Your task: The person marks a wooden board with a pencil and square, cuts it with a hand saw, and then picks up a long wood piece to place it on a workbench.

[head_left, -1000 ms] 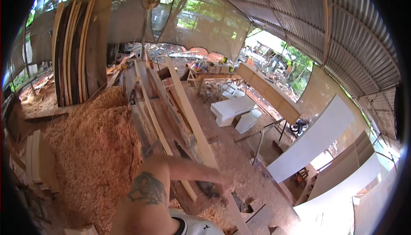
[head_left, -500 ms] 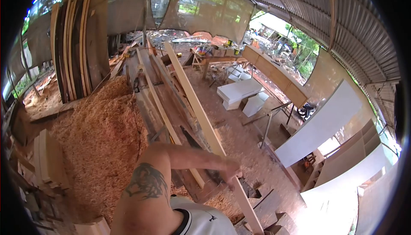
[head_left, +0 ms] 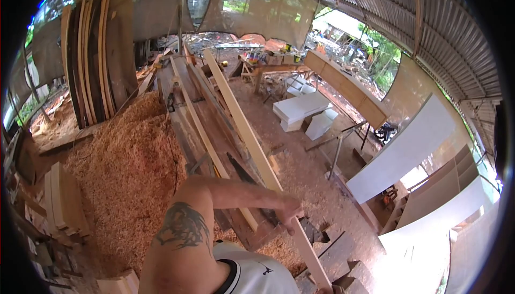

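Observation:
A long pale wooden board [head_left: 248, 133] runs from the workbench area down toward my body, tilted across the view. My left hand [head_left: 290, 212] is closed over it near its lower part, with the tattooed left arm reaching across from the left. At the board's near end, on the bottom edge of the view, a sliver of what looks like my right hand [head_left: 325, 291] shows; its fingers cannot be made out. Left of the board, a narrower wooden strip [head_left: 199, 128] lies lengthwise on the long workbench [head_left: 185, 139].
A large heap of wood shavings [head_left: 123, 176] lies left of the bench. Tall planks [head_left: 86, 63] lean at the back left, and stacked timber [head_left: 64, 197] stands nearer. White panels [head_left: 303, 106] and a long brown box-like piece [head_left: 346, 87] are on the right.
The view has shifted very slightly. My left hand keeps its grip on the board, which stays in nearly the same position.

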{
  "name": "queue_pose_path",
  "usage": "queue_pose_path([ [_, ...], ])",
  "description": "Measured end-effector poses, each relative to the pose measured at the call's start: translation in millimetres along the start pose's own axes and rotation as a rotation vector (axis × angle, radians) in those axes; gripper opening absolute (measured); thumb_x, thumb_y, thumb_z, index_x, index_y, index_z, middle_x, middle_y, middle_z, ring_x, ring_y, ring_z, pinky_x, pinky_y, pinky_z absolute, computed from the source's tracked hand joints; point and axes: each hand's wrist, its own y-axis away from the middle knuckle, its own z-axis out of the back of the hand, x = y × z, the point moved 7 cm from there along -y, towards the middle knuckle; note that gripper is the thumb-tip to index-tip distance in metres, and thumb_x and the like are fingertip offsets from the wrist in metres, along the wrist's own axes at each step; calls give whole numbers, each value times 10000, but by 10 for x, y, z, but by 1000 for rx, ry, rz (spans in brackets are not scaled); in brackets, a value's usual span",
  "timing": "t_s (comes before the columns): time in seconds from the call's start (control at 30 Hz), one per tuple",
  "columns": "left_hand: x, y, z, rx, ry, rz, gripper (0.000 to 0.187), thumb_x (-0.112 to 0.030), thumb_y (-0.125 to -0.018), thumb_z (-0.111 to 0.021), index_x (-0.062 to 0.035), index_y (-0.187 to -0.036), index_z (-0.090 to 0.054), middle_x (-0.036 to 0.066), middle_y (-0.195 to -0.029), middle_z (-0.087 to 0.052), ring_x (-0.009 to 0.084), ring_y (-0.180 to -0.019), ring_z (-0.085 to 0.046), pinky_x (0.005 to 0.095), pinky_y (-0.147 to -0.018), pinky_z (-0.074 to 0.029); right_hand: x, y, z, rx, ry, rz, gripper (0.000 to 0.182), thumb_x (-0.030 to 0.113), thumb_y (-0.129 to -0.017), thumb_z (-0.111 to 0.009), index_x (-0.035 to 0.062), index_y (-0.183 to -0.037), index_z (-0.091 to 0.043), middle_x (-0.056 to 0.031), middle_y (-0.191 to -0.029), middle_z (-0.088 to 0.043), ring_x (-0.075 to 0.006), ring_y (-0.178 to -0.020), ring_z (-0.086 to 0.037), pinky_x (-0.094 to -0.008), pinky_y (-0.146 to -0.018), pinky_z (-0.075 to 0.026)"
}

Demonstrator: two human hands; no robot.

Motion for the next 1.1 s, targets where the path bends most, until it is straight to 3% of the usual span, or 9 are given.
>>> queue_pose_path([
  [0.13,-28,21,8,17,0,-37,734,-730,-746,-806,-35,-969,-721,197,-879,-746,395,-908,-743,503,-873,-568,-127,55,-99,74,-49,-88,100,212,-863,-818,180,-945,-770,-137,-921,-651,-397,-916,-622,-544,-770,-521],
  [0.23,-18,5,-36,6,4,-115,729,-719,-720,-832,-44,-961,-698,191,-876,-743,392,-893,-740,499,-855,-572,-109,33,-66,175,-138,-166,179,186,-897,-801,127,-1056,-746,-153,-926,-682,-360,-861,-668,-518,-733,-550],
  [0.43,34,50,-131,64,23,-91,722,-707,-717,-841,-49,-978,-698,174,-898,-738,371,-920,-733,495,-827,-571,-188,155,-388,543,-606,-558,654,598,-987,-670,161,-1472,-650,-177,-1169,-786,-306,-948,-782,-508,-937,-597],
  [0.53,95,98,-209,163,35,0,767,-738,-690,-844,-45,-1003,-739,173,-989,-754,361,-978,-731,480,-867,-569,-877,581,-1121,198,-541,-293,372,206,-895,-825,60,-1201,-674,-155,-942,-711,-304,-779,-706,-452,-651,-574],
  [0.63,224,120,-424,225,70,47,816,-766,-686,-831,-34,-1042,-773,186,-1029,-763,352,-1009,-730,470,-895,-566,200,69,-475,310,-237,-228,536,261,-871,-869,21,-1270,-603,-136,-947,-719,-260,-709,-699,-389,-574,-565],
  [0.73,309,186,-569,215,83,47,782,-769,-715,-806,-38,-991,-781,180,-961,-765,366,-963,-733,485,-862,-568,146,139,-737,449,-389,-438,587,326,-828,-915,35,-1239,-613,-138,-928,-704,-288,-708,-699,-403,-581,-567],
  [0.77,327,218,-604,203,84,45,762,-768,-726,-798,-43,-958,-782,173,-927,-766,375,-939,-735,493,-844,-569,273,110,-713,369,-470,-288,561,357,-862,-894,33,-1220,-609,-156,-953,-704,-288,-785,-695,-418,-669,-577],
  [0.97,666,258,-1050,270,127,203,755,-747,-727,-799,-33,-971,-793,186,-923,-771,384,-944,-739,490,-852,-576,156,285,-1277,210,-122,-96,459,324,-918,-847,54,-1209,-618,-98,-953,-675,-193,-907,-603,-392,-805,-535],
  [1.1,834,274,-1294,211,149,262,699,-689,-737,-820,-48,-1012,-779,186,-943,-770,394,-969,-733,490,-873,-571,120,185,-1380,187,-153,-97,450,366,-897,-849,49,-1142,-645,-116,-915,-685,-254,-859,-636,-420,-782,-543],
])
